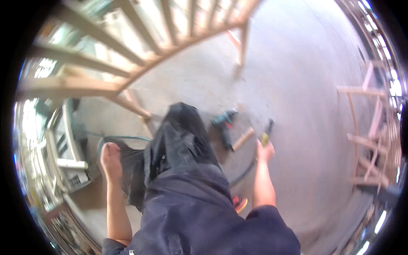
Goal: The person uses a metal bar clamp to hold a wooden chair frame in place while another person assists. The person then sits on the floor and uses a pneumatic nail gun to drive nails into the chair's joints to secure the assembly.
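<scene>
My right hand (265, 151) is closed around a yellow-green and black hand tool (267, 134), held out to the right of my knee. Its exact kind is blurred. A dark hose (244, 173) runs from near that hand back toward my body. On the left, my left hand (111, 157) hangs beside my dark trousers, its fingers too smeared to read. A teal and black cordless drill (224, 127) lies on the floor between my knee and the right hand. Beside it is a short wooden piece (243, 139).
A large slatted wooden frame (148, 63) on legs stands ahead and to the left. Wooden trestle-like frames (369, 140) stand at the far right. A thin teal hose (123, 137) lies on the left. Part of a red and black shoe (240, 203) shows below.
</scene>
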`<control>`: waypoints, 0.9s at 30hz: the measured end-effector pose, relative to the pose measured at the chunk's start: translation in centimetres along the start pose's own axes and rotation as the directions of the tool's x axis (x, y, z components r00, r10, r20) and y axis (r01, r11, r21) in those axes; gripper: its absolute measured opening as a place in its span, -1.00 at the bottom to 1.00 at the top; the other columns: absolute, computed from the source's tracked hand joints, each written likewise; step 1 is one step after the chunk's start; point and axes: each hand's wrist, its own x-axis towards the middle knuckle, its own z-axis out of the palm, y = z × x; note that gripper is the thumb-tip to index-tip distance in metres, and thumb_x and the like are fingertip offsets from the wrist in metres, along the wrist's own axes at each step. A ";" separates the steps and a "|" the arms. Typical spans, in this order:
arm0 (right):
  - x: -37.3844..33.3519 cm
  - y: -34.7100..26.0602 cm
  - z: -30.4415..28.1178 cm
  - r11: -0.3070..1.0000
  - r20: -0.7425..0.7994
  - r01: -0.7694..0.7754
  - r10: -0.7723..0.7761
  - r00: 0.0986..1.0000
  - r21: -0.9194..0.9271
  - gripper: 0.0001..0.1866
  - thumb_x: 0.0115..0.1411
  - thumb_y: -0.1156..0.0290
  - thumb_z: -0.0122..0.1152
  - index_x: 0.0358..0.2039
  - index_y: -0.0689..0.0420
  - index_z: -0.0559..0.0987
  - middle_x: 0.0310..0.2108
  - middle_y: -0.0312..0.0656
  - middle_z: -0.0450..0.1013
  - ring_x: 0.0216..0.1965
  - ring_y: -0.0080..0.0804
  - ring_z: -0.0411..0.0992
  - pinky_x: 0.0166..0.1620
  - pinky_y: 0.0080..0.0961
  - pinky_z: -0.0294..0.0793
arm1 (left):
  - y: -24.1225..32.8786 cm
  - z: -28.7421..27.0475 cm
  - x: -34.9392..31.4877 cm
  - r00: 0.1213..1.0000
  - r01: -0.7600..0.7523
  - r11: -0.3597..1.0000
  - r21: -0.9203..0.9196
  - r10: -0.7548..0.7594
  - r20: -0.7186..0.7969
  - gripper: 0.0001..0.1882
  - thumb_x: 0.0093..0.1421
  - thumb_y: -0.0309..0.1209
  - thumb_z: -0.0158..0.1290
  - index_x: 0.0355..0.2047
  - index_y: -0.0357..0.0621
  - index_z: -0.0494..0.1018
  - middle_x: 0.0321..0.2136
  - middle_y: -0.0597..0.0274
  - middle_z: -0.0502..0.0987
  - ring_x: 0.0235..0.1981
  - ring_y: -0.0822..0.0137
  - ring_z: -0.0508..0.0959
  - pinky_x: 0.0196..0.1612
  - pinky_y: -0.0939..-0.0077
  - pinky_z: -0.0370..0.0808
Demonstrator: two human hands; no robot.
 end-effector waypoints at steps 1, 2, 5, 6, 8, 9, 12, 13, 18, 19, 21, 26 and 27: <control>4.0 8.2 2.0 0.986 -0.153 -0.090 0.067 0.986 -0.144 -0.26 -0.07 -0.03 0.55 -0.08 0.35 0.59 -0.12 0.16 0.58 -0.05 0.08 0.56 0.05 -0.07 0.53 | -4.5 0.4 0.8 0.998 0.051 0.952 -0.303 -0.037 0.051 -0.75 0.50 -0.30 -0.10 -0.35 -0.10 0.39 -0.45 0.49 0.31 -0.42 0.56 0.28 -0.38 0.59 0.28; 3.5 9.0 3.1 0.956 -0.010 -0.244 0.246 0.969 -0.165 -0.10 -0.14 -0.15 0.57 -0.04 0.41 0.55 -0.06 0.19 0.56 -0.01 0.11 0.54 0.11 -0.06 0.51 | -3.9 -0.2 -0.3 0.999 0.037 0.982 -0.186 -0.031 0.038 -0.75 0.50 -0.29 -0.11 -0.34 -0.10 0.38 -0.45 0.48 0.32 -0.44 0.54 0.28 -0.39 0.57 0.30; 6.7 13.5 7.3 0.902 0.231 -0.284 0.215 0.949 0.325 -0.31 0.00 0.16 0.59 -0.02 0.42 0.56 -0.09 0.07 0.59 -0.15 -0.13 0.57 -0.01 -0.18 0.56 | -1.0 0.0 -0.3 0.992 0.121 0.981 -0.149 -0.115 0.048 -0.41 0.51 0.08 -0.26 -0.49 -0.13 0.32 -0.59 0.48 0.25 -0.52 0.53 0.24 -0.46 0.55 0.22; 8.8 13.9 7.8 0.876 0.188 -0.380 0.336 0.923 0.298 -0.38 -0.01 0.27 0.61 -0.06 0.43 0.55 -0.15 0.01 0.59 -0.19 -0.14 0.56 -0.08 -0.19 0.57 | 0.4 0.9 0.3 0.988 0.150 0.960 -0.235 -0.137 0.067 -0.38 0.50 0.11 -0.25 -0.52 -0.14 0.31 -0.59 0.48 0.25 -0.53 0.53 0.21 -0.46 0.55 0.21; 7.3 12.6 8.2 0.843 0.370 -0.453 0.338 0.865 0.291 -0.65 0.04 0.40 0.50 -0.25 0.26 0.54 -0.36 -0.15 0.52 -0.31 -0.26 0.52 -0.28 -0.23 0.55 | 1.2 0.1 -0.9 0.996 0.085 0.987 -0.135 -0.087 -0.014 -0.47 0.49 -0.03 -0.11 -0.50 -0.19 0.38 -0.59 0.45 0.34 -0.52 0.53 0.26 -0.43 0.53 0.27; 7.7 12.1 7.4 0.781 0.463 -0.507 0.321 0.826 0.365 -0.70 0.04 0.44 0.46 -0.27 0.22 0.53 -0.40 -0.20 0.48 -0.36 -0.33 0.50 -0.32 -0.27 0.52 | 2.3 0.1 -0.9 0.999 0.045 0.998 -0.037 -0.045 -0.005 -0.52 0.48 -0.09 -0.06 -0.47 -0.22 0.43 -0.58 0.44 0.37 -0.51 0.52 0.29 -0.42 0.53 0.30; 8.3 9.1 5.2 0.718 0.628 -0.618 0.328 0.706 0.320 -0.75 0.04 0.51 0.39 -0.28 0.19 0.51 -0.43 -0.26 0.43 -0.43 -0.43 0.45 -0.37 -0.33 0.50 | 3.4 -0.1 -1.3 0.998 0.028 0.999 0.019 -0.027 -0.054 -0.67 0.43 -0.28 0.04 -0.35 -0.32 0.53 -0.57 0.42 0.42 -0.51 0.53 0.33 -0.43 0.55 0.33; 8.6 8.4 3.8 0.724 0.652 -0.635 0.350 0.673 0.268 -0.75 0.04 0.53 0.37 -0.27 0.19 0.51 -0.43 -0.27 0.42 -0.45 -0.44 0.45 -0.38 -0.34 0.50 | 3.6 0.0 -1.8 0.995 0.089 0.989 -0.115 -0.094 -0.039 -0.72 0.41 -0.32 0.06 -0.31 -0.33 0.55 -0.56 0.41 0.44 -0.51 0.54 0.36 -0.42 0.57 0.36; 1.1 -1.7 -3.3 0.828 0.702 -0.298 -0.152 0.696 0.475 -0.66 0.02 0.59 0.35 -0.18 0.20 0.47 -0.39 -0.24 0.47 -0.44 -0.39 0.53 -0.38 -0.41 0.55 | 7.3 1.3 -1.1 0.982 0.187 0.833 -0.520 -0.170 0.082 -0.86 0.32 -0.48 0.17 -0.18 -0.32 0.59 -0.51 0.34 0.56 -0.49 0.54 0.54 -0.37 0.63 0.53; -1.5 -6.2 -5.2 0.797 0.669 -0.248 -0.243 0.703 0.550 -0.66 0.04 0.60 0.33 -0.16 0.20 0.46 -0.38 -0.22 0.49 -0.43 -0.37 0.55 -0.39 -0.43 0.56 | 8.0 1.5 -1.0 0.978 0.210 0.793 -0.573 -0.166 0.129 -0.86 0.31 -0.48 0.18 -0.18 -0.31 0.59 -0.49 0.32 0.58 -0.47 0.53 0.56 -0.35 0.62 0.55; -4.1 -13.3 -8.4 0.795 0.620 -0.040 -0.439 0.650 0.605 -0.64 0.09 0.58 0.32 -0.10 0.23 0.44 -0.35 -0.16 0.52 -0.39 -0.37 0.58 -0.37 -0.47 0.58 | 9.1 2.0 -0.1 0.967 0.243 0.698 -0.674 -0.117 0.228 -0.85 0.30 -0.47 0.20 -0.18 -0.30 0.59 -0.46 0.27 0.61 -0.44 0.49 0.61 -0.31 0.59 0.60; -11.0 -28.9 -10.1 0.723 0.578 0.122 -0.631 0.517 0.680 -0.75 0.21 0.44 0.36 -0.19 0.23 0.49 -0.44 -0.24 0.54 -0.50 -0.58 0.50 -0.45 -0.65 0.45 | 8.3 3.8 3.4 0.959 0.167 0.597 -0.784 0.087 0.271 -0.71 0.45 -0.26 0.03 -0.20 -0.27 0.56 -0.42 0.26 0.59 -0.35 0.44 0.61 -0.15 0.53 0.59; -12.9 -31.5 -10.1 0.728 0.585 0.132 -0.632 0.507 0.673 -0.78 0.22 0.44 0.35 -0.22 0.24 0.50 -0.46 -0.26 0.54 -0.51 -0.59 0.48 -0.45 -0.64 0.44 | 8.5 4.2 4.1 0.972 0.134 0.576 -0.807 0.084 0.221 -0.70 0.46 -0.24 0.01 -0.18 -0.27 0.55 -0.41 0.26 0.59 -0.36 0.46 0.60 -0.18 0.55 0.57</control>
